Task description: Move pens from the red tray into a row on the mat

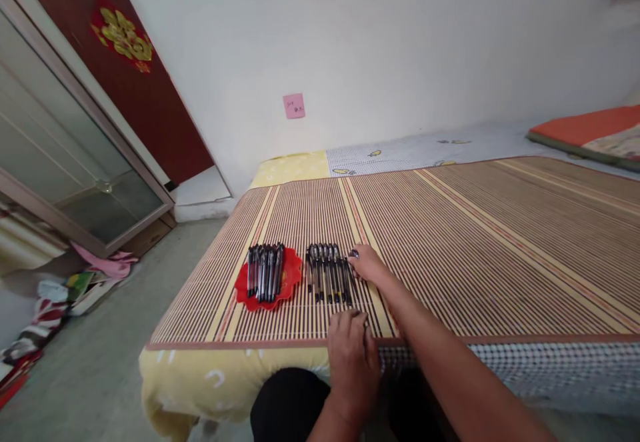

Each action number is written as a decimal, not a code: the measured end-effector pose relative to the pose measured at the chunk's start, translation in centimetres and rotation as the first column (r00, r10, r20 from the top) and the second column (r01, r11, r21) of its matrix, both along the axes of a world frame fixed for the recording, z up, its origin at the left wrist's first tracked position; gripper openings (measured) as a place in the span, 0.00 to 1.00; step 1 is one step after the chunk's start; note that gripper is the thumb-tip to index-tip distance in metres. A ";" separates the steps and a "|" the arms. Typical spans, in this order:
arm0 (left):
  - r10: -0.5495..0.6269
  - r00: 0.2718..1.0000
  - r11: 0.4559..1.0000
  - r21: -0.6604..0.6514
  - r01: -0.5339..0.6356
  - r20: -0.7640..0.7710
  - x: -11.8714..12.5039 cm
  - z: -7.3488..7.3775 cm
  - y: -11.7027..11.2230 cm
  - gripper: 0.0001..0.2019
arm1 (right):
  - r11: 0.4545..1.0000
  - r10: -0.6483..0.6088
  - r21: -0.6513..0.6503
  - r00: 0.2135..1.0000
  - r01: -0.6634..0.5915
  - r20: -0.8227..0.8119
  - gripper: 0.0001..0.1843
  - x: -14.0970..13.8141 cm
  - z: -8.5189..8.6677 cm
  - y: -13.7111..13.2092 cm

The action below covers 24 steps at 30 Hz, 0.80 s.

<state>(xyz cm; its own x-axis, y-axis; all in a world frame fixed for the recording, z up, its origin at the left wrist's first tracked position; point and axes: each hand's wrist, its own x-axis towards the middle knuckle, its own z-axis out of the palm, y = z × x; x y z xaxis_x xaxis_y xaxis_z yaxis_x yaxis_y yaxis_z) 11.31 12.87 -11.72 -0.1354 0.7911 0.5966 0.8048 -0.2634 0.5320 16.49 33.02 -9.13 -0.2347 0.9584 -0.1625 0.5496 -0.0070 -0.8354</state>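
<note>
Several black pens (327,273) lie side by side in a row on the striped mat (425,262). At the right end of that row, my right hand (369,264) is closed around a pen (355,253), whose dark end shows by the fingertips. My left hand (353,355) rests at the mat's near edge, just below the row, with its fingers curled and drawn together. Whatever it may hold is hidden. Left of the row, a red scalloped plate (295,272) carries a bundle of similar black pens (266,272).
The mat covers a bed with a yellow patterned sheet (215,375). A folded orange quilt (590,125) lies at the far right. A pink note (294,105) is stuck to the white wall. Clothes (45,312) lie on the floor at left, near a glass-fronted cabinet (90,142).
</note>
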 end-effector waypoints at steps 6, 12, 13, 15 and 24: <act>0.144 0.978 0.986 -0.065 -0.155 -0.152 0.4 -0.8 0.3 0.16 | 0.995 0.045 0.082 0.998 -0.048 0.038 0.10 0.2 -0.2 0.4; 0.181 0.963 0.972 -0.116 -0.207 -0.202 0.5 -1.8 0.5 0.17 | 0.974 0.112 0.188 0.991 -0.124 0.076 0.17 0.5 -0.3 1.2; 0.178 0.963 0.972 -0.114 -0.204 -0.203 0.4 -1.8 0.6 0.17 | 0.972 0.125 0.192 0.989 -0.138 0.081 0.17 0.5 -0.2 1.3; 0.176 0.964 0.974 -0.106 -0.199 -0.198 0.3 -1.7 0.6 0.16 | 0.970 0.143 0.188 0.986 -0.157 0.085 0.17 0.6 -0.2 1.4; 0.171 0.965 0.975 -0.110 -0.195 -0.198 -0.1 -0.6 0.6 0.16 | 0.993 0.121 0.000 0.993 -0.121 -0.017 0.19 0.8 0.0 0.6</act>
